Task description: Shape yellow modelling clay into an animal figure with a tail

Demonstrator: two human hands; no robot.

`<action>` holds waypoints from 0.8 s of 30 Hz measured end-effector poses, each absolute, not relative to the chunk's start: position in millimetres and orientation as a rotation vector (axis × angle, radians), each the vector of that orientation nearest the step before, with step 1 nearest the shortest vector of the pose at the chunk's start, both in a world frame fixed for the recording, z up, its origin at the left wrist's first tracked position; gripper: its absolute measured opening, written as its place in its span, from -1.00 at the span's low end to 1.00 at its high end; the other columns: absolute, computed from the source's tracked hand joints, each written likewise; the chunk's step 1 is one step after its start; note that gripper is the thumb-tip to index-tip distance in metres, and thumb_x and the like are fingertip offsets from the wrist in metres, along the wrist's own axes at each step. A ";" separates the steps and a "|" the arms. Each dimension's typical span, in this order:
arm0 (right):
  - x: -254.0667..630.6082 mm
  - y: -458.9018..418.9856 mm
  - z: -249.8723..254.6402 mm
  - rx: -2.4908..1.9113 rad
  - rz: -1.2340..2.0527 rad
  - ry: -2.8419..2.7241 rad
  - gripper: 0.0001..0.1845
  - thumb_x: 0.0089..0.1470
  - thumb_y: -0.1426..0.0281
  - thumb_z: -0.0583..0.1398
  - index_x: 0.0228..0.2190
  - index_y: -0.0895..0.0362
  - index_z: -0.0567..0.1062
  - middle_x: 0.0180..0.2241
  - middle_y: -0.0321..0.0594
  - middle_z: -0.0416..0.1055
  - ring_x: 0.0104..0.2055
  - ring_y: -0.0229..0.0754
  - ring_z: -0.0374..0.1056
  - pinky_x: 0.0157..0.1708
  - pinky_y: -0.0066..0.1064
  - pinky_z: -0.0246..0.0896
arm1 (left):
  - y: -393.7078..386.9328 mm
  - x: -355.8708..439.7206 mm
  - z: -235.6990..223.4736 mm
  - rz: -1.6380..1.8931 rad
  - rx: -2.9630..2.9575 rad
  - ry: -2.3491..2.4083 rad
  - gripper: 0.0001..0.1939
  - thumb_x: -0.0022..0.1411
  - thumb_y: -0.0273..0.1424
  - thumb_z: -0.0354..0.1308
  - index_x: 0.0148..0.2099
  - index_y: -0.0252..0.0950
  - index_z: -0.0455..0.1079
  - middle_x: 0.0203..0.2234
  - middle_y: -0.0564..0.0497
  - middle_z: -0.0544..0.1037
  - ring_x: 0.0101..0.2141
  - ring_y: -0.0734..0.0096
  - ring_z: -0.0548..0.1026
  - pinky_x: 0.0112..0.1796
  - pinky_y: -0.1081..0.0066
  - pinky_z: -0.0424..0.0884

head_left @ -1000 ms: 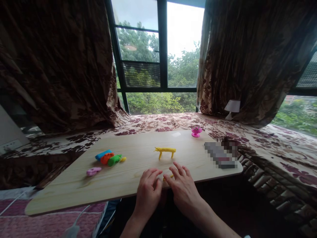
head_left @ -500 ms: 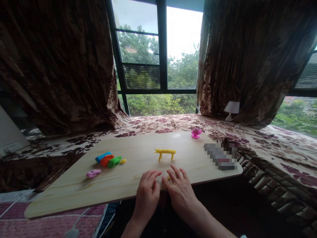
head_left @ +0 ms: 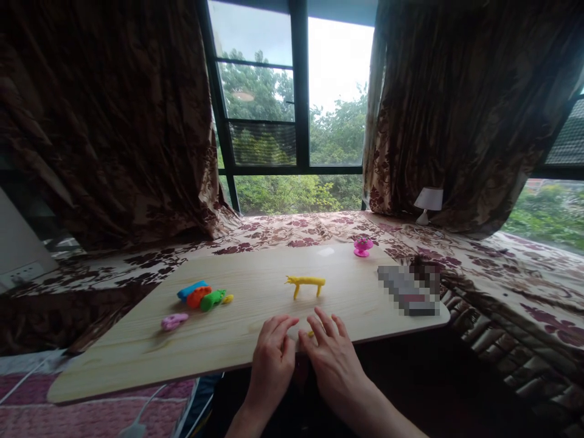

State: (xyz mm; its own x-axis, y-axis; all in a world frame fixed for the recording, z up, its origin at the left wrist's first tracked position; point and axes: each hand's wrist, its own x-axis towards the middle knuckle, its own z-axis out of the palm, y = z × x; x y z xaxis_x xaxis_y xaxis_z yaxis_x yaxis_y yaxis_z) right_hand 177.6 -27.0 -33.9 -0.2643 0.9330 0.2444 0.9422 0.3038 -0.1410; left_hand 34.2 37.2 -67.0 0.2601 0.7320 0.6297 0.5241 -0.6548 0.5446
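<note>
Both Hands at the Near Edge, Small Yellow Piece by the Right

The person's left hand point(head_left: 272, 353) is at the near edge of the wooden table point(head_left: 137, 359), fingers close together and thumb slightly apart, leaving a narrow gap. The right hand point(head_left: 332, 359) is just beside it, palm down, with fingers spread wide. A small yellow piece point(head_left: 311, 333) lies by the right thumb and index finger, mostly covered; whether the hand presses on it cannot be told.

Beyond the hands a yellow figure point(head_left: 306, 281) stands upright on its legs, well apart from both. To the left is a cluster — a blue lump point(head_left: 189, 290), an orange lump point(head_left: 199, 297), a green lump point(head_left: 213, 300) and a yellow bit point(head_left: 229, 298) — with a pink lump point(head_left: 174, 322) nearer the front. A bright pink object point(head_left: 363, 247) occupies the far right area; a pixelated item point(head_left: 406, 292) lies at the right end, details obscured.
</note>
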 end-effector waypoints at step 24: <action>223.5 -26.2 -19.7 -1.920 -0.115 -2.099 -0.37 -0.09 0.63 0.01 0.04 -0.01 0.30 0.14 -0.15 0.09 0.26 -0.04 -0.29 0.11 -0.12 -0.30 | 34.5 39.7 -57.9 1.330 2.386 1.226 -0.87 0.08 -0.46 0.07 -0.31 -0.23 0.42 -0.28 -0.04 0.41 -0.17 0.23 0.37 -0.12 0.18 0.36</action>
State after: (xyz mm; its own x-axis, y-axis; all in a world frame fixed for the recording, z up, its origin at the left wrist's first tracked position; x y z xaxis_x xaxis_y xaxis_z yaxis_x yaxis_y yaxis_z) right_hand 223.5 -26.2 -19.7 -0.0667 0.9613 0.2675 0.9848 0.1066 -0.1373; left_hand 39.7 34.5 -57.9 0.2740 0.7144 0.6439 0.5837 -0.6556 0.4790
